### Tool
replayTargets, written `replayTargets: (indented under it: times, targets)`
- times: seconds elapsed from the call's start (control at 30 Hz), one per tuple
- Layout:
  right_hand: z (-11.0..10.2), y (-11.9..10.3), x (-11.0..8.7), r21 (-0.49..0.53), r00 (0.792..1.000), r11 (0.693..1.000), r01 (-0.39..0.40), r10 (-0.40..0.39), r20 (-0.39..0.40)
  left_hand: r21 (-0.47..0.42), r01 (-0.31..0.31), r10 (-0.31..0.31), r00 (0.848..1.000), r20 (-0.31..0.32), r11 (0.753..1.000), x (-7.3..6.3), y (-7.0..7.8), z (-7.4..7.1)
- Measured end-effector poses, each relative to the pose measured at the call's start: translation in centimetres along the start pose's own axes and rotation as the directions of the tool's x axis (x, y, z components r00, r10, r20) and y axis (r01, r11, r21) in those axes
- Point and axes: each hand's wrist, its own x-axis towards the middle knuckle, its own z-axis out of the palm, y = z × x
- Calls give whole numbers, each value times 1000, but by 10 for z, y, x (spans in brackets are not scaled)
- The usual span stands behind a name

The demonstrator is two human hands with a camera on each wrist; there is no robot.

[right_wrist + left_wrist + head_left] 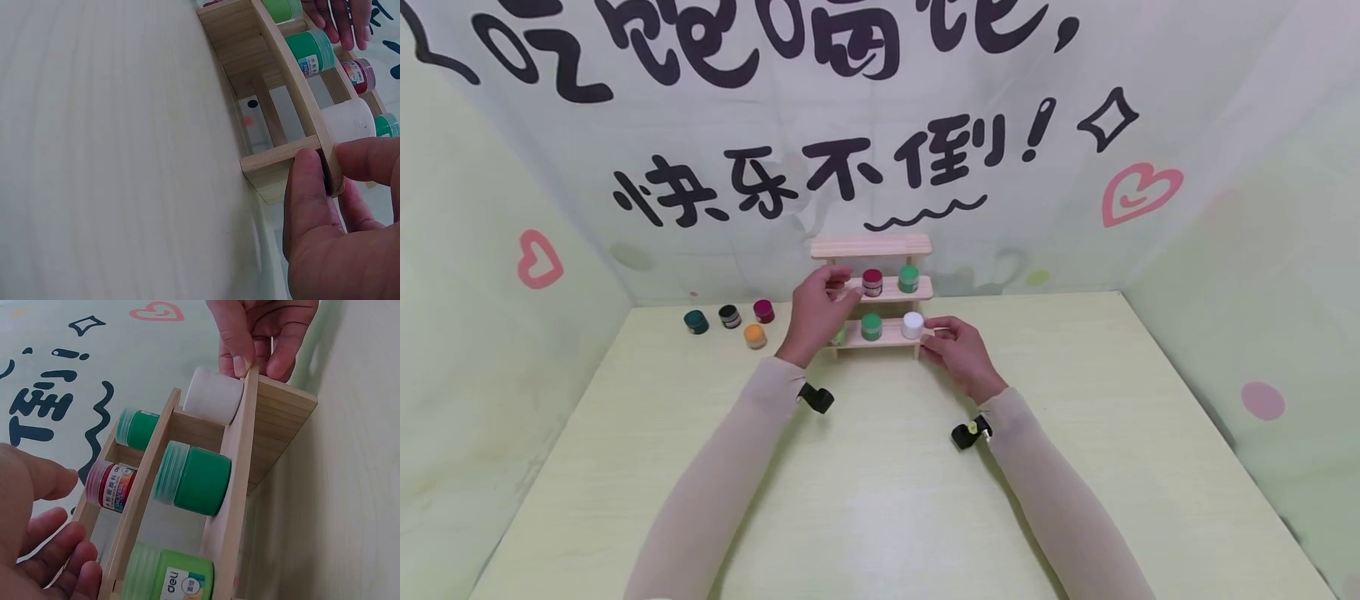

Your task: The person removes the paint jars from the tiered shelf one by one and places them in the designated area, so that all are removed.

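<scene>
Grips the right end of a small wooden rack (287, 69) with the right hand (958, 354), at the lower shelf (891, 334): thumb over the shelf's edge, just beside the white jar (913, 325), and fingers curled against the leg and underside. Holds nothing in the left hand (822, 312), with fingers apart and gently bent, next to the left part of the middle shelf (891, 295) and close by the red jar (872, 283); cannot tell whether touching that jar.

Stands at the far edge of the table (880, 500), close to the wall cloth (985, 254), as a rack of 3 stepped levels, top shelf (871, 247) at the rear. Bears 2 upright jars on the middle level: the red jar and, to its right, an emerald jar (908, 280). Bears 3 upright jars in a row on the lower level: a light green jar (178, 578) at the left, labelled "deli" and mostly behind the left hand in the head view, a mid-green jar (871, 327) in the middle, the white jar at the right.

To the left of the rack, directly on the table, 4 more jars: a teal jar (696, 322), a blackish jar (729, 316) and a magenta jar (763, 312) in a loose line, plus an orange jar (755, 337) slightly nearer. On the cloth behind, large black lettering (842, 167) and pink hearts (540, 259).
</scene>
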Motion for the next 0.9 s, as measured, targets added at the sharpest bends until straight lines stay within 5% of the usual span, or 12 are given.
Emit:
replayTargets:
  times: [0.73,0.9]
  targets:
    - [2,-1,-1,4,1000,1000,-11,11,-7,230,17,-18,1000,0,973,6,12,31]
    - [2,-2,-1,13,1000,1000,-11,11,-9,182,30,-32,999,10,983,5,13,28]
